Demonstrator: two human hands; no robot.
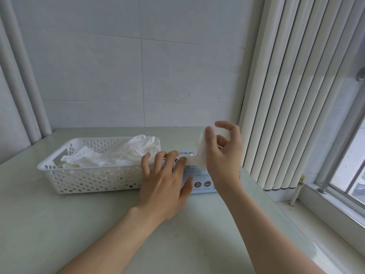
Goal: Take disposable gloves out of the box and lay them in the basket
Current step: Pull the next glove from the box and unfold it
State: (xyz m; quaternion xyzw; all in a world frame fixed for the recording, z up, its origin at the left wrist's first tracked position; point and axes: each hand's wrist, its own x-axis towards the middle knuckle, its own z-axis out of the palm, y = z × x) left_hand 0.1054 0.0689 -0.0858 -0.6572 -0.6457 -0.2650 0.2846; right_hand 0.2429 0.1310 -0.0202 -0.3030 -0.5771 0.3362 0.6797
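Far left on my feed, two pale pipes [19,76] run up the tiled wall [177,66]. On the table [98,224] sits a white perforated basket [88,180], long side toward me. A loose pile of white gloves [110,155] lies in it, some draped up against the far right corner. Just right of the basket, touching or nearly so, is the pale blue box [199,177], mostly hidden behind the hands. The left hand [166,186] is flat on the box top, fingers spread and straight, pressing down, grasping nothing. One white glove [200,153] stretches up out of the box top, its lower end still at the opening. The right hand [225,151], raised above the box, pinches this glove's upper part between thumb and fingers; the index finger is curled free. Right of that are vertical blinds [286,95], then a window [347,155].
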